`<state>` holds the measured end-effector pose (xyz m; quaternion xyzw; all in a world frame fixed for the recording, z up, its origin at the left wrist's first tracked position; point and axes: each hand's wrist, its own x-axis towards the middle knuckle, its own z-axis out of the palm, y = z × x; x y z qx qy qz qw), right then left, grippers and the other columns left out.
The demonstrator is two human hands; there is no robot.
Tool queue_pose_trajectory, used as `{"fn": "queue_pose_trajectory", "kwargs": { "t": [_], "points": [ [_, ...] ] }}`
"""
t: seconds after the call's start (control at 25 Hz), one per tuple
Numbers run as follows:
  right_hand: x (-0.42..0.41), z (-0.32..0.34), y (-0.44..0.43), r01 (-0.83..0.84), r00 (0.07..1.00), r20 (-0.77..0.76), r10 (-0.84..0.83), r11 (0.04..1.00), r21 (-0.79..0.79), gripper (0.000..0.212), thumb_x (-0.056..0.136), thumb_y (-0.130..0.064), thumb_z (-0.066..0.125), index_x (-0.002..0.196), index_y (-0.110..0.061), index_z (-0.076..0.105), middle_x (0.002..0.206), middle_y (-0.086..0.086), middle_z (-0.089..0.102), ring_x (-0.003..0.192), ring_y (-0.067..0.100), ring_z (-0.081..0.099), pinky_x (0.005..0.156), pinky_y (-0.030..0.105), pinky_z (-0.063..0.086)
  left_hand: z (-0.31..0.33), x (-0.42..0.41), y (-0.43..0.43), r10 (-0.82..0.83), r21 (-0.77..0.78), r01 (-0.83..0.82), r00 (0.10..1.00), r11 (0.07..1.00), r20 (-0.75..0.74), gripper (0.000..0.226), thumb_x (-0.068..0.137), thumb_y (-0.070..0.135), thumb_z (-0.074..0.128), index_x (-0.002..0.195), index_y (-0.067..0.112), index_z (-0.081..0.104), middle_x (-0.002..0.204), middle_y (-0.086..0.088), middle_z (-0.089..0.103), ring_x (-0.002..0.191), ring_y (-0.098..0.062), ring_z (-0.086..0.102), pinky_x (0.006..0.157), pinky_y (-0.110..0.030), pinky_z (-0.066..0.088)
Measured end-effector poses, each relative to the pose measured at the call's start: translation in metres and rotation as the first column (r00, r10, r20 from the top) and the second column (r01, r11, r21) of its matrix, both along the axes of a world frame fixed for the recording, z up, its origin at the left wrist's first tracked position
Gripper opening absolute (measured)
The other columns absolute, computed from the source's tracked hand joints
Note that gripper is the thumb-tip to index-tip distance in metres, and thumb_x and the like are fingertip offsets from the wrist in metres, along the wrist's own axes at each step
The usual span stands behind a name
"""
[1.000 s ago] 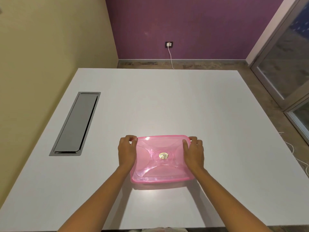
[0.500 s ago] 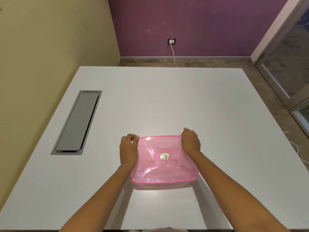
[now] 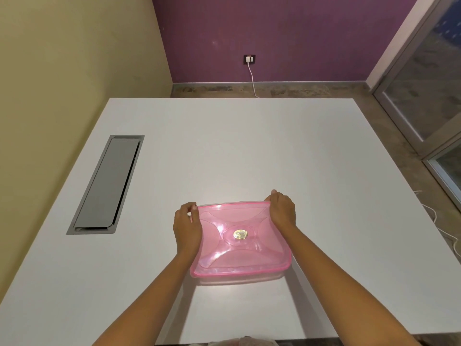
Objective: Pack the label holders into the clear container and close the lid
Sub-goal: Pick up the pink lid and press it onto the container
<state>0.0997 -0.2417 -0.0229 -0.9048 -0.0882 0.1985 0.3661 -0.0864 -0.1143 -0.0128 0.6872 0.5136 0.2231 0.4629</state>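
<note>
A clear container with a translucent pink lid (image 3: 239, 245) lies on the white table (image 3: 249, 151) just in front of me. A small gold sticker marks the lid's centre. My left hand (image 3: 187, 228) holds the lid's left edge near the far corner, fingers curled on the rim. My right hand (image 3: 282, 211) grips the far right corner of the lid, which looks slightly raised there. What is inside the container cannot be made out through the lid. No label holders are visible.
A grey cable hatch (image 3: 107, 186) is set into the table at the left. A yellow wall runs along the left side. A wall socket with a white cable (image 3: 250, 71) is on the purple wall beyond the table. Glass doors stand at the right.
My right hand has slid from the lid's right edge up to its far right corner. The left hand stays at the left edge. The view has shifted slightly.
</note>
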Motion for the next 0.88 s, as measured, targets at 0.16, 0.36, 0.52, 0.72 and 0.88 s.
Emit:
{"fn": "queue_pose_trajectory", "kwargs": {
  "t": [0.16, 0.36, 0.52, 0.72, 0.88],
  "points": [
    [-0.030, 0.002, -0.043, -0.059, 0.998, 0.017, 0.057, 0.970, 0.235, 0.028, 0.101, -0.027, 0.036, 0.117, -0.021, 0.059, 0.116, 0.002, 0.060, 0.114, 0.023, 0.054, 0.090, 0.028, 0.037, 0.001, -0.015, -0.009, -0.022, -0.144, 0.025, 1.000, 0.989, 0.019, 0.038, 0.099, 0.031, 0.036, 0.134, 0.022, 0.049, 0.135, 0.000, 0.054, 0.116, -0.017, 0.051, 0.100, -0.029, 0.038],
    [-0.049, 0.004, -0.058, -0.078, 0.995, -0.045, 0.090, 0.972, 0.222, 0.040, 0.103, -0.029, 0.033, 0.143, -0.026, 0.036, 0.147, -0.003, 0.044, 0.134, 0.019, 0.041, 0.109, 0.030, 0.030, 0.005, -0.017, -0.013, -0.072, -0.143, 0.066, 0.997, 0.987, -0.033, 0.042, 0.100, 0.033, 0.033, 0.140, 0.025, 0.043, 0.144, 0.001, 0.047, 0.131, -0.021, 0.044, 0.108, -0.032, 0.031],
    [-0.038, 0.010, -0.048, -0.070, 0.994, -0.069, 0.086, 0.975, 0.210, 0.039, 0.103, -0.028, 0.032, 0.141, -0.025, 0.039, 0.145, 0.000, 0.046, 0.133, 0.022, 0.042, 0.110, 0.035, 0.032, 0.009, -0.008, -0.001, -0.066, -0.121, 0.056, 0.995, 0.991, -0.077, 0.040, 0.100, 0.029, 0.032, 0.136, 0.022, 0.047, 0.140, -0.002, 0.052, 0.128, -0.023, 0.046, 0.107, -0.032, 0.032],
    [-0.031, 0.004, -0.037, -0.088, 0.995, -0.034, 0.092, 0.990, 0.108, 0.036, 0.102, -0.021, 0.030, 0.133, -0.014, 0.046, 0.133, 0.013, 0.053, 0.120, 0.028, 0.049, 0.101, 0.035, 0.037, 0.003, -0.005, -0.003, -0.047, -0.115, 0.037, 0.996, 0.993, -0.081, 0.038, 0.100, 0.025, 0.032, 0.132, 0.018, 0.051, 0.132, -0.007, 0.058, 0.121, -0.027, 0.051, 0.102, -0.033, 0.037],
    [-0.014, 0.006, -0.024, -0.092, 0.995, -0.025, 0.093, 0.995, 0.047, 0.034, 0.100, -0.016, 0.030, 0.121, -0.010, 0.056, 0.124, 0.018, 0.055, 0.111, 0.029, 0.051, 0.094, 0.033, 0.038, 0.002, -0.007, -0.003, -0.041, -0.102, 0.032, 0.996, 0.994, -0.078, 0.037, 0.100, 0.024, 0.032, 0.131, 0.016, 0.052, 0.130, -0.008, 0.059, 0.119, -0.028, 0.052, 0.101, -0.034, 0.038]
  ]
}}
